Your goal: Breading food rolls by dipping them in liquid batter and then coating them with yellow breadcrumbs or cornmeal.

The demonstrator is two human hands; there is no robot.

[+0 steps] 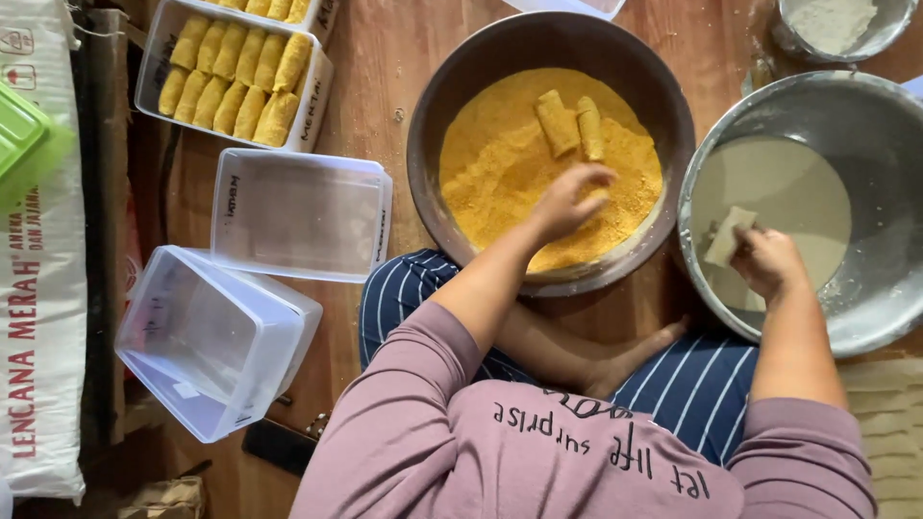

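left hand (567,204) fingers curled in breadcrumb pan (433,125), right hand (766,261) pinching pale roll (726,237) over batter bowl (865,106)

- From my view, the right hand (769,261) covers part of the pale roll (728,236); I can't see the fingertips beneath it.
- The left hand (567,202) hides its fingertips against the crumbs (500,163).
- At one o'clock, the small flour bowl (835,24) is cut by the top edge.
- At nine o'clock, the green lid (24,135) runs off frame.
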